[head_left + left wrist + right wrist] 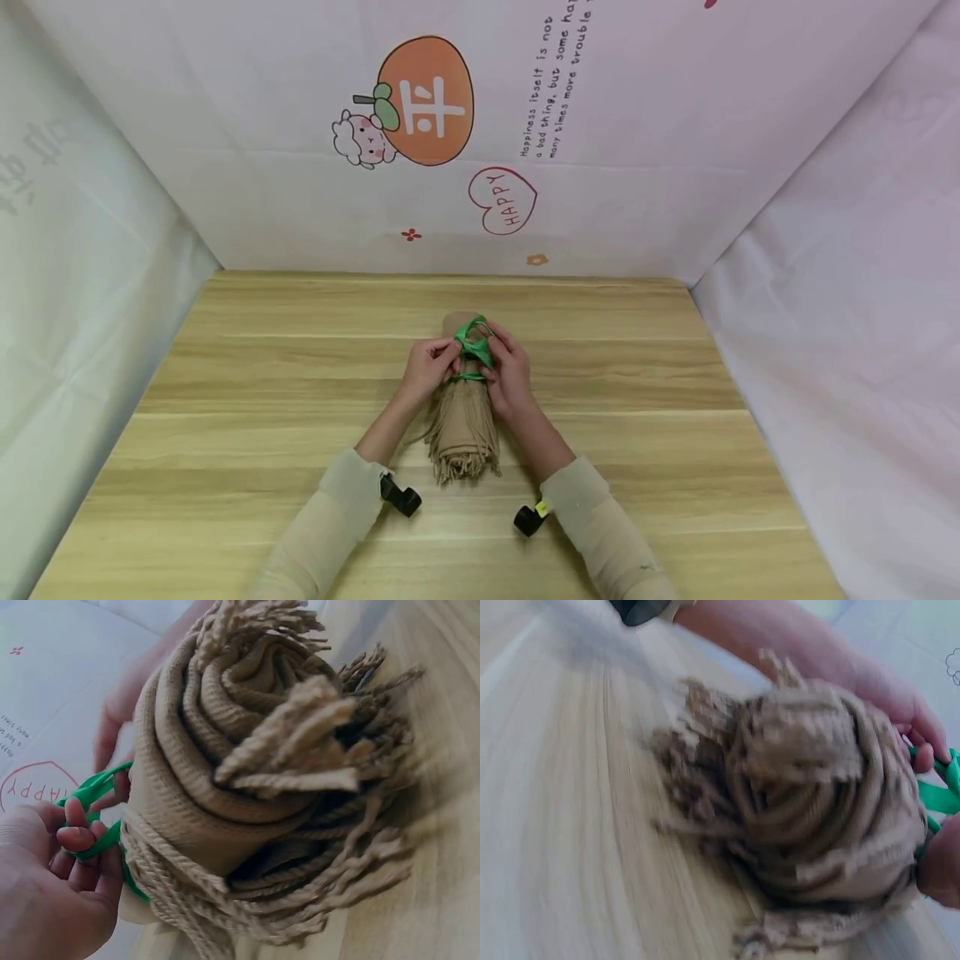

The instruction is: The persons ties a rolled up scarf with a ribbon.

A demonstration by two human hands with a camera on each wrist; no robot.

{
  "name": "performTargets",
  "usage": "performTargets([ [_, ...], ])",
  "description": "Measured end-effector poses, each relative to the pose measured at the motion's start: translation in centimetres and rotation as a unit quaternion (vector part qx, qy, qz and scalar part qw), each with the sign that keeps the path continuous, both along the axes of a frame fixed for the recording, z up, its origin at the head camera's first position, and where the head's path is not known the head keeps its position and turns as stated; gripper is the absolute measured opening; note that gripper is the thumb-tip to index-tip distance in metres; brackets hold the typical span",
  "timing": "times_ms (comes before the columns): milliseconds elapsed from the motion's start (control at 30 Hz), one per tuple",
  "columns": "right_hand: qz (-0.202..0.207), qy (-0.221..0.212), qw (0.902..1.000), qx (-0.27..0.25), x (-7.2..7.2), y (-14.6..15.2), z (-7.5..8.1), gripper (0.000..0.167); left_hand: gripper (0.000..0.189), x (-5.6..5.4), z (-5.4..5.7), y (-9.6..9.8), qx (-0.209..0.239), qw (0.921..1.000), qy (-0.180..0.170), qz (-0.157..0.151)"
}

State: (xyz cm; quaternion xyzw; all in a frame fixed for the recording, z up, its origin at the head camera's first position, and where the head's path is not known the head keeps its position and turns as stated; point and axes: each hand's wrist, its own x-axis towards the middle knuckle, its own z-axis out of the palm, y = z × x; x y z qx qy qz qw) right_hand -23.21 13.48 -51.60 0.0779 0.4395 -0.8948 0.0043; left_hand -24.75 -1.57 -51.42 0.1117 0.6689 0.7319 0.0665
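A tan knitted scarf (459, 423), rolled into a thick bundle, lies on the table with its twisted fringe toward me. Green ribbon (476, 351) circles the roll, with a loop standing up near its far end. My left hand (431, 367) pinches the ribbon from the left, thumb against fingers. From the other side my right hand (512, 372) pinches it too. In the left wrist view a strand of ribbon (112, 834) runs over the curled left fingers. The right wrist view is blurred and shows the scarf's coiled end (810, 787).
The wood-grain table (637, 417) extends around the scarf. A white printed cloth (622, 192) hangs behind it, with more white cloth at both sides. Black wrist cameras (528, 521) sit on both sleeves, close over the table.
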Motion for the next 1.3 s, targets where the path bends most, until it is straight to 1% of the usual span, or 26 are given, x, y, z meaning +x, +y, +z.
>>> performTargets([
  [67,-0.033,-0.012,0.9992,-0.017,0.0,-0.3,0.1,0.029,0.032,0.1,-0.2,0.1,0.017,0.9998,-0.002,0.002],
  [133,-0.056,-0.016,0.9977,-0.036,0.0,-0.5,0.3,0.021,0.031,0.2,-0.4,0.3,0.044,0.999,-0.007,0.003],
  [200,-0.063,-0.018,0.9967,-0.048,-0.1,-0.6,0.3,0.018,0.032,0.2,-0.5,0.4,0.077,0.9968,-0.02,0.002],
  [267,-0.062,-0.023,0.9963,-0.056,-0.1,-0.6,0.3,0.02,0.028,0.3,-0.6,0.4,0.113,0.9928,-0.04,-0.002],
  [333,-0.056,-0.036,0.9959,-0.06,-0.2,-0.5,0.3,0.021,0.023,0.3,-0.7,0.5,0.142,0.9878,-0.062,-0.01],
  [433,-0.052,-0.043,0.9953,-0.07,-0.3,-0.4,0.4,0.022,0.021,0.2,-0.7,0.5,0.173,0.9805,-0.087,-0.034],
  [533,-0.05,-0.033,0.995,-0.08,-0.4,-0.3,0.5,0.02,0.026,0.2,-0.6,0.4,0.199,0.9739,-0.092,-0.059],
  [667,-0.046,-0.027,0.9952,-0.082,-0.4,-0.3,0.5,0.022,0.031,0.3,-0.3,0.2,0.242,0.9607,-0.103,-0.088],
  [767,-0.049,-0.031,0.9959,-0.069,-0.4,-0.4,0.4,0.023,0.033,0.3,-0.2,0.0,0.269,0.9485,-0.12,-0.116],
  [833,-0.052,-0.03,0.9965,-0.058,-0.4,-0.4,0.3,0.023,0.033,0.4,-0.2,-0.2,0.282,0.9408,-0.132,-0.134],
  [933,-0.054,-0.026,0.997,-0.048,-0.5,-0.3,0.2,0.023,0.031,0.3,-0.1,-0.3,0.286,0.936,-0.139,-0.151],
  [1067,-0.055,-0.022,0.9973,-0.043,-0.6,-0.3,0.2,0.023,0.029,0.3,-0.1,-0.5,0.28,0.9352,-0.133,-0.171],
  [1167,-0.053,-0.017,0.9977,-0.039,-0.5,-0.3,0.2,0.025,0.027,0.3,-0.1,-0.6,0.284,0.9324,-0.13,-0.182],
  [1300,-0.048,-0.015,0.998,-0.037,-0.3,-0.4,0.3,0.028,0.025,0.5,0.1,-0.8,0.284,0.9327,-0.135,-0.176],
])
